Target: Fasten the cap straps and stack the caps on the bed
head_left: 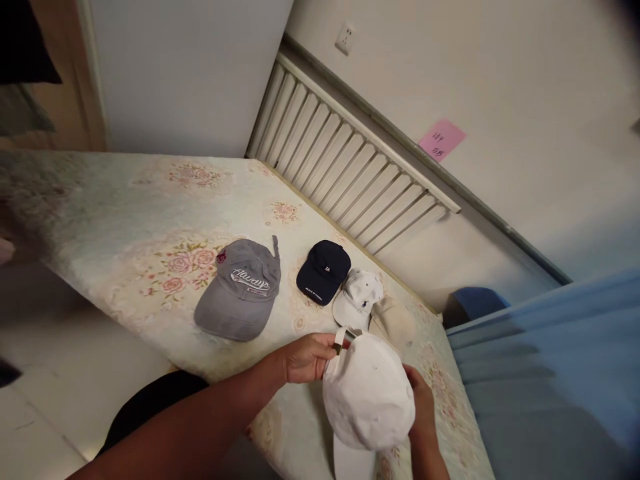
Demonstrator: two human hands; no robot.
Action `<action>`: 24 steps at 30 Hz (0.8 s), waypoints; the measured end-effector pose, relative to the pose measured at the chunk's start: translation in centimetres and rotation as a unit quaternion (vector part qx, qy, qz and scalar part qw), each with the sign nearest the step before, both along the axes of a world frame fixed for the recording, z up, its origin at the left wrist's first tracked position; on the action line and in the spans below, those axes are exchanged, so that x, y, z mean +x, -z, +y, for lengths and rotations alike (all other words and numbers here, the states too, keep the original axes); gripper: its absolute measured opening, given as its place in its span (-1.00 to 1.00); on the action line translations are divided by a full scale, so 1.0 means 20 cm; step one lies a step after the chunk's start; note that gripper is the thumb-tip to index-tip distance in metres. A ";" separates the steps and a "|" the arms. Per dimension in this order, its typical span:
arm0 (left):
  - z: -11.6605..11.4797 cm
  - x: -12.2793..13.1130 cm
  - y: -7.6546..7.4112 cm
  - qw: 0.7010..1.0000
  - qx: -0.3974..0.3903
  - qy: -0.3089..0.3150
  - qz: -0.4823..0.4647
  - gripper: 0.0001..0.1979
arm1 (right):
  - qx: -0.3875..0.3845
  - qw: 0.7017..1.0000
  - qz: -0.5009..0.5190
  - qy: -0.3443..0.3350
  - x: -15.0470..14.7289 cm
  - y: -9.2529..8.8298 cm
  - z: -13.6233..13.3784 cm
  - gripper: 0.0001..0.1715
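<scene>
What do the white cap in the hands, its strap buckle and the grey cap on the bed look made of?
White cap: looks like matte cotton-type cloth; its crown dents softly and has stitched eyelets. Buckle, pinched by the left hand: likely metal, since it shows a small glint, though it is too small to be sure. Grey cap: matte woven fabric with a raised, embroidered-looking logo.

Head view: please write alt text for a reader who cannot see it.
Two bare hands hold a white cap above a floral mattress, the left hand pinching its back strap and the right hand at its side. Beyond lie a grey cap, navy cap and two pale caps.
</scene>
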State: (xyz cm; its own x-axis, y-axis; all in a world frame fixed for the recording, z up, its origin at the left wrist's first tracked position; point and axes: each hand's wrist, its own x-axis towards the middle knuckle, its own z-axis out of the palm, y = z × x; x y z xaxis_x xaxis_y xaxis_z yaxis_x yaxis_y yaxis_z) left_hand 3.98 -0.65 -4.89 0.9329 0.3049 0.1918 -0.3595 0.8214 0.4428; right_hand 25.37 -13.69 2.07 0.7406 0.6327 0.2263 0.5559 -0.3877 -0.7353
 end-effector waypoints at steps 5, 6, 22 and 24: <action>0.01 -0.02 -0.04 0.999 -0.006 0.003 -0.039 -0.53 | -0.001 0.996 -0.077 -0.034 -0.08 -0.22 0.06 -0.66; 0.01 -0.03 -0.05 0.999 -0.009 0.002 -0.040 -0.53 | 0.000 0.991 -0.115 -0.067 -0.13 -0.27 0.07 -0.69; -0.01 -0.02 -0.02 0.995 -0.044 0.009 -0.084 -0.78 | -0.165 0.719 -0.519 -0.431 -0.58 -0.23 0.21 -0.78; -0.02 -0.02 -0.02 0.996 -0.034 0.008 -0.081 -0.77 | -0.171 0.788 -0.443 -0.393 -0.56 -0.23 0.21 -0.82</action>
State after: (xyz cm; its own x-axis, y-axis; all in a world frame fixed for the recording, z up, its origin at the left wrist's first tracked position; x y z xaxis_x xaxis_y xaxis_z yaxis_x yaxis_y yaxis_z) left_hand 3.63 -1.04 -4.47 0.8960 0.3077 0.3202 -0.4084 0.8541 0.3220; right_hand 14.13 -9.47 6.69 -0.2626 0.9529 0.1517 0.9592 0.2407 0.1485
